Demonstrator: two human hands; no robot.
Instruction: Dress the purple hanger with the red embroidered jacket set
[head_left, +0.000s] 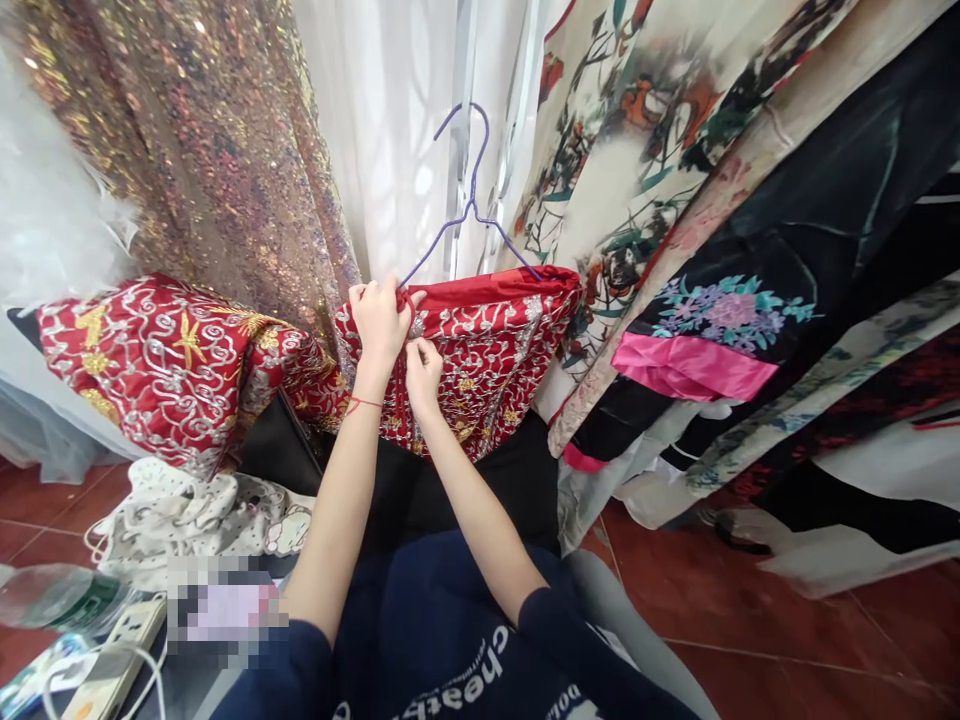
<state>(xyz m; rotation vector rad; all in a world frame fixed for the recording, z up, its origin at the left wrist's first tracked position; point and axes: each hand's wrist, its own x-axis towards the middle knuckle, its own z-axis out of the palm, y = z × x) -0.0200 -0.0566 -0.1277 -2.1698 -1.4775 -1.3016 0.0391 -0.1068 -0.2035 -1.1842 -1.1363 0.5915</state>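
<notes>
A red garment with silver and gold embroidery hangs on a purple wire hanger in front of me. Its plain red inner side shows along the top edge. My left hand is closed on that top edge, by the hanger's left end. Just below and to the right, my right hand is pinched in front of the embroidered cloth. What lies between its fingertips is too small to make out. Thin red cords dangle between my two wrists.
Another red embroidered piece lies at left, below a sequined gold cloth. Several garments hang at right, one black with pink trim. A power strip, plastic bottle and crumpled white cloth are at lower left.
</notes>
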